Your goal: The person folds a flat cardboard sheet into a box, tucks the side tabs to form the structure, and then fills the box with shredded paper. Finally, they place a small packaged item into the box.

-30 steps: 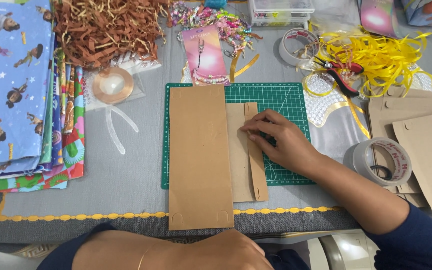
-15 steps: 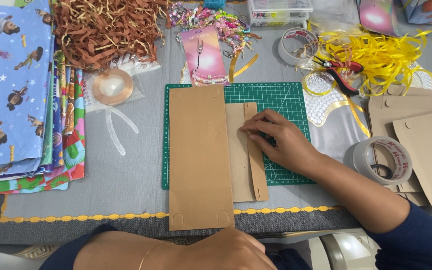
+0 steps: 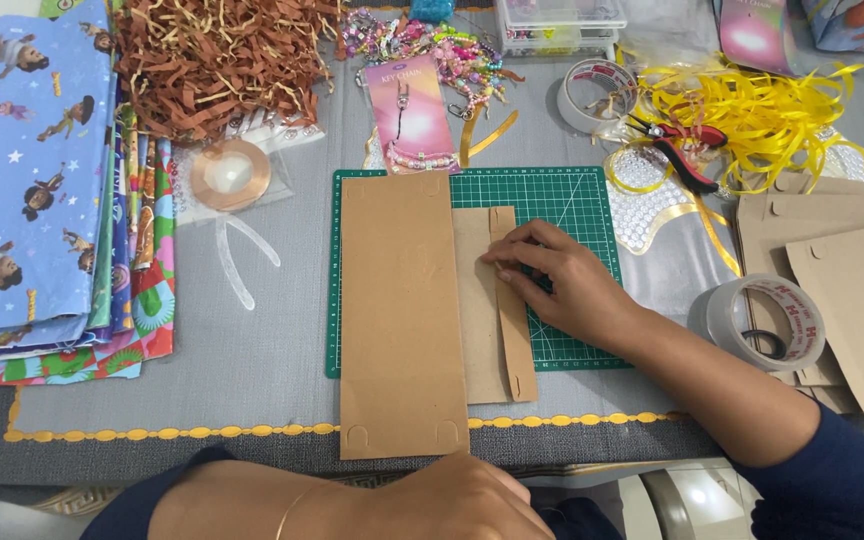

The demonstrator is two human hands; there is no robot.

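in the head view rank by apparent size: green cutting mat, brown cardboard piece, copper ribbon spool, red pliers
1. green cutting mat
2. brown cardboard piece; the mat is partly covered, so unsure
3. red pliers and copper ribbon spool look alike

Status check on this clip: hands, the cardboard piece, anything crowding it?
Right hand flat, fingers pressing the narrow side flap of the brown cardboard piece. Left hand at near table edge, holding nothing visible. Cardboard lies flat on green cutting mat; tape roll sits apart.

- Only one view is given, taken from a camera worn on the head.
- The bench (image 3: 252,380) is looked at steeply from above, facing forward.
- It is seen from near, at arm's reach.
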